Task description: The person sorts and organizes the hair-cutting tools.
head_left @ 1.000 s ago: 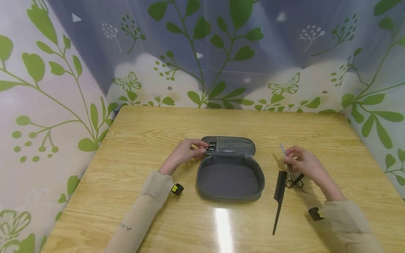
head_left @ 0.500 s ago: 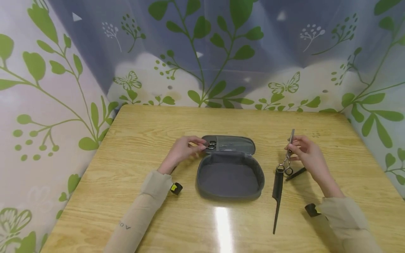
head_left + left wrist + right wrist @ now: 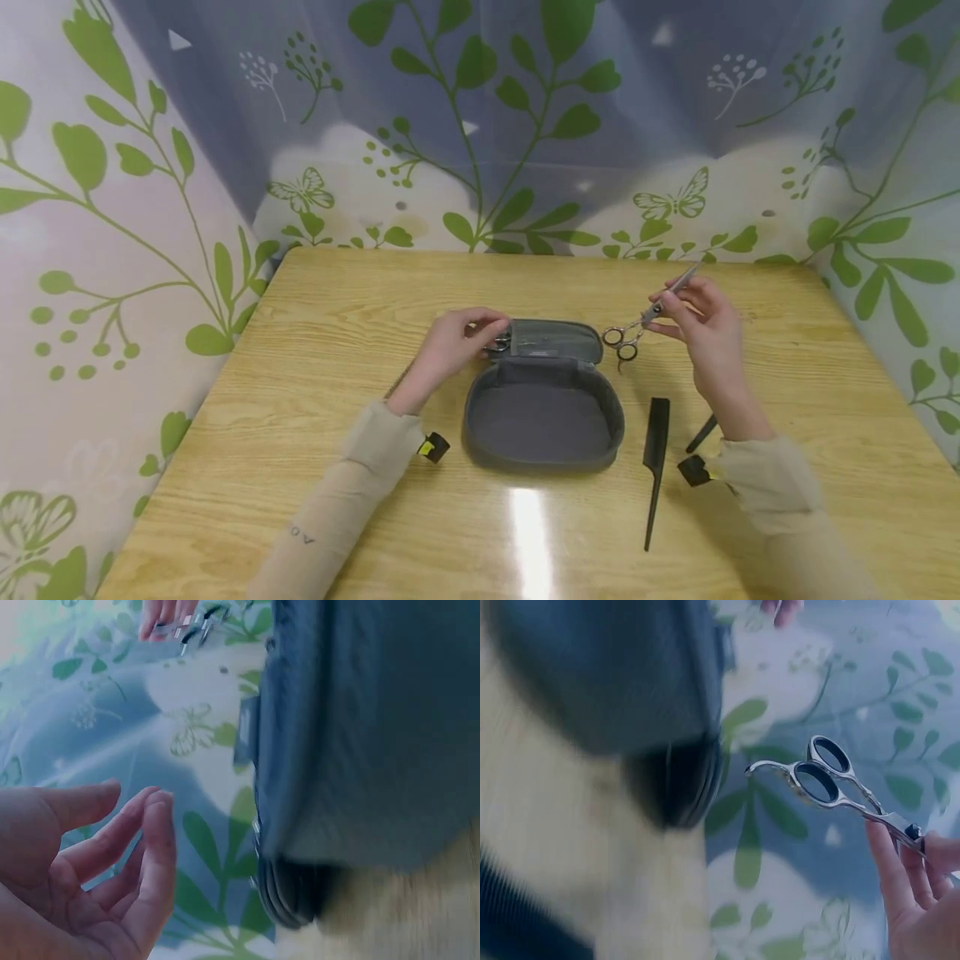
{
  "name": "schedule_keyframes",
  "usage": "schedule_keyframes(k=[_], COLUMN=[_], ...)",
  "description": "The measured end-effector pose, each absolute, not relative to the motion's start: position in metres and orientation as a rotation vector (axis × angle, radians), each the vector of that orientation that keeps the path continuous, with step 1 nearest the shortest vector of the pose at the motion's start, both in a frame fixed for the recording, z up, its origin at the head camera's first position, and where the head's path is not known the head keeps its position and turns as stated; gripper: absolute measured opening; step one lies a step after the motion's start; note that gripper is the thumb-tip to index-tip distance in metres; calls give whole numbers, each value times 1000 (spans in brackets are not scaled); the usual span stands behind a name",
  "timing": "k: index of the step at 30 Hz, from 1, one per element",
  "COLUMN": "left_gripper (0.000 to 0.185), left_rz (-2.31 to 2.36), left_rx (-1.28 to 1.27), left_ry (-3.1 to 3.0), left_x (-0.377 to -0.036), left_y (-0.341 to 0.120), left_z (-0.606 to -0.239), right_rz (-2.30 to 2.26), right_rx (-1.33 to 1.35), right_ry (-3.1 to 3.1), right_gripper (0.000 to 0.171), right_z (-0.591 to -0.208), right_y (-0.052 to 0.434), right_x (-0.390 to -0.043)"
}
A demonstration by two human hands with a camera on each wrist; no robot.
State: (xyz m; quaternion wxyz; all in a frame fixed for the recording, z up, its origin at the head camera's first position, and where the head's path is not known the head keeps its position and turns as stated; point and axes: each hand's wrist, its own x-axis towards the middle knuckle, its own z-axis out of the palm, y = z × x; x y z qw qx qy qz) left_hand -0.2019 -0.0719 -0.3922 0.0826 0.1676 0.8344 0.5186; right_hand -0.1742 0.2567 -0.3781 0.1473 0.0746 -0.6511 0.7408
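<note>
Scissors [image 3: 637, 327] are held above the desk [image 3: 315, 350] by the right hand [image 3: 701, 321], pinched at the blades between curled fingers, the finger rings pointing left toward the open grey case [image 3: 543, 408]. The case lies at the desk's middle, its lid [image 3: 551, 342] folded back to the far side. At the lid's left end the left hand [image 3: 453, 342] rests by a second pair of scissors [image 3: 501, 342]; its fingers are seen relaxed and apart. A black comb [image 3: 655, 467] lies right of the case.
</note>
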Motion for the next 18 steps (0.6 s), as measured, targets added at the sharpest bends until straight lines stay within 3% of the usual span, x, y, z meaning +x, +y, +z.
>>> schedule_keyframes(k=[9, 18], left_gripper=[39, 40], left_rz=[1669, 1881], left_rx=[633, 578], left_ry=[2157, 1893], left_x=[-187, -183], left_y=[-48, -43], left_z=[-381, -382], right_rz=[2338, 2514], right_rx=[213, 61], right_ry=[-1725, -1806], right_gripper=[14, 16], right_z=[-363, -371], right_y=[207, 182], right_x=[-175, -173])
